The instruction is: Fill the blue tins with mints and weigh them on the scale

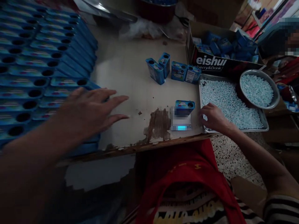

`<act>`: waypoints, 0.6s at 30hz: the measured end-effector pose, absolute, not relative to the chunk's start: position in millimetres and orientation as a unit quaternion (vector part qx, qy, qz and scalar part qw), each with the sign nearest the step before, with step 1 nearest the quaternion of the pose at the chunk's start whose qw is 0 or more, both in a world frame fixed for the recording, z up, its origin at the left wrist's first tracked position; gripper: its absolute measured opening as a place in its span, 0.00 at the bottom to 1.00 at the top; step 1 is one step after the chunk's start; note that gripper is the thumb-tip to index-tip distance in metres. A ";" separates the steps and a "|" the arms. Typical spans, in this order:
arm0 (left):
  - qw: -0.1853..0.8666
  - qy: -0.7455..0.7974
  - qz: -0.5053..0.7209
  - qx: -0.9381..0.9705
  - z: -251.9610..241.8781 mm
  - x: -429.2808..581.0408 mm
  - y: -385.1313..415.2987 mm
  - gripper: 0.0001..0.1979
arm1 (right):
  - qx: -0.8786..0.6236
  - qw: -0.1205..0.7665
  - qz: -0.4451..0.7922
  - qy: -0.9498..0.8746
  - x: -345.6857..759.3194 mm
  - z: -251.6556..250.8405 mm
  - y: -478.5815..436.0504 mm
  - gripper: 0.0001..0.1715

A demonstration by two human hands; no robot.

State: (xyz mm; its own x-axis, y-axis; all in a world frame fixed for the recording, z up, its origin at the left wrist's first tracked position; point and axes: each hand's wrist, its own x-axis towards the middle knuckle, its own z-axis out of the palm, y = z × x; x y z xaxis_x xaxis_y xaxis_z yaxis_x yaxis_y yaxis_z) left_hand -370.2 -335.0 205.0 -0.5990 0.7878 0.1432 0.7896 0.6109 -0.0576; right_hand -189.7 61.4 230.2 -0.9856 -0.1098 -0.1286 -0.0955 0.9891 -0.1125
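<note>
My left hand (93,107) is slightly blurred, with its fingers stretched apart and nothing between them. It hovers beside the stacked blue candy boxes (54,73), which have dark round holes in their tops. My right hand (213,117) has curled fingers at the left edge of a metal tray (235,130) spread with small pale-blue candies (224,99). Whatever those fingers hold is hidden. Between my hands, a small digital scale (174,123) with a lit display bears one upright blue candy box (185,104).
Several filled or loose blue boxes (178,71) stand behind the scale. A bowl of candies (257,90) rests on the tray's far right corner. Behind it is a carton (207,63) of blue boxes. The worn table edge (130,151) runs before me; a person is at far right.
</note>
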 end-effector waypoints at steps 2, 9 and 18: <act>0.086 -0.884 -0.022 -0.458 202.4 -349.9 -322.5 0.27 | -0.109 0.122 0.024 0.986 -179.9 217.8 49.4 0.09; 0.104 -0.861 -0.050 -0.495 188.2 -310.2 -305.6 0.18 | -0.107 0.117 0.076 0.984 -161.4 165.1 29.1 0.15; 0.050 -0.852 -0.102 -0.511 172.6 -282.7 -291.1 0.16 | -0.164 0.118 0.039 0.979 -160.7 172.6 41.1 0.18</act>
State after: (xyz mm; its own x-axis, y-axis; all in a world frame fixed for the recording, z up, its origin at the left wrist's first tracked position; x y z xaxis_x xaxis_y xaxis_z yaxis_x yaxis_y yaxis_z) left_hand -282.7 -291.1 172.6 -0.4730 0.8603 0.1899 0.8808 0.4572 0.1229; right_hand -160.7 41.1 172.6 -0.9185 -0.3111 -0.2440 -0.3297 0.9433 0.0382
